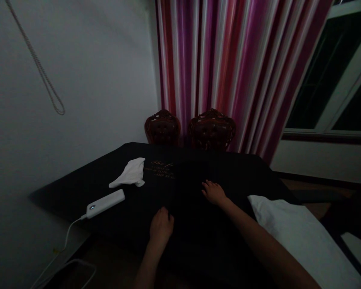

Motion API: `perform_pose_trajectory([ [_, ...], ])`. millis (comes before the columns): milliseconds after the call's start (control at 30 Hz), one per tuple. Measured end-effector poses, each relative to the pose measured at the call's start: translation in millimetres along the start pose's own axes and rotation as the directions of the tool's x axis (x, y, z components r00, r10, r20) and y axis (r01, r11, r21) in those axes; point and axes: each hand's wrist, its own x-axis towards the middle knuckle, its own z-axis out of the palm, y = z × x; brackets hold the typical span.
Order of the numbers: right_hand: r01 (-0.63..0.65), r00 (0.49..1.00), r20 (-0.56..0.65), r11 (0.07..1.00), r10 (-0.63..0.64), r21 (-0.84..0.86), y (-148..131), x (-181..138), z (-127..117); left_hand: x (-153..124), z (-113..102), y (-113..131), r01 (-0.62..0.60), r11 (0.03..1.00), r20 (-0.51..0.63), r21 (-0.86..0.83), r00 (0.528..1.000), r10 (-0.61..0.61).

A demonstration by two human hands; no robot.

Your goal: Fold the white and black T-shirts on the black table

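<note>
**Two bare hands pressed on a dark sheet in a dim room**

On the black cloth-covered table [78, 188] both of the person's hands lie flat against a dark rectangular sheet of material [192, 192], which sits near the middle of the tabletop and is hard to separate from the cloth in the low light. Left hand [161, 226] rests at the sheet's near left edge, fingers curled over it; whether it pinches the edge or only presses on it I cannot tell. Right hand [213, 192] lies farther in, palm down, fingers spread and loose on the dark surface, gripping nothing.

Gold lettering [162, 168] shows on the cloth just beyond the left hand. Beside that lettering lies a crumpled white cloth [130, 173], and nearer the table's left edge a long white plastic power bank [106, 204] with a small lit spot at one end, a white cable [66, 241] running from it off the table and down toward the floor. Cloth and power bank are close together but apart, both well left of the hands.

Behind the table stand two dark red carved chair backs [212, 128], side by side, against a long curtain striped in red, purple and white [228, 60]. A looped rope [39, 68] hangs before the pale wall at the left. At the right, a white padded cushion [301, 237] lies beside the right forearm, and a window with a white frame [343, 88] shows dark outside.
</note>
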Motion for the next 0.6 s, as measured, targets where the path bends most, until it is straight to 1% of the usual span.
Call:
perform_pose_trajectory([
  [133,-0.041,0.999,0.022,0.999,0.041,-0.018,17.5,-7.2,-12.5,-13.0,9.3,19.4,-0.059,0.996,0.038,-0.065,0.997,0.062],
  [233,-0.079,0.996,0.034,0.997,0.079,-0.002,28.1,-0.7,-22.3,-20.3,16.2,32.0,-0.108,0.982,0.069,-0.154,0.990,0.120],
  [333,-0.072,0.997,-0.002,0.997,0.072,0.028,30.9,16.7,-25.8,-23.2,20.7,39.3,-0.093,0.969,0.091,-0.228,0.989,0.117],
  [433,-0.053,0.998,-0.018,0.997,0.055,0.059,27.6,38.1,-20.5,-22.6,22.4,39.2,-0.056,0.975,0.105,-0.217,0.991,0.080],
  [500,-0.056,0.998,0.005,0.995,0.056,0.084,23.5,52.6,-14.8,-22.6,23.2,35.9,-0.038,0.981,0.116,-0.190,0.991,0.061],
  [600,-0.121,0.992,0.052,0.987,0.116,0.108,13.4,75.6,-8.0,-25.4,24.1,30.4,-0.026,0.988,0.135,-0.153,0.990,0.047],
])
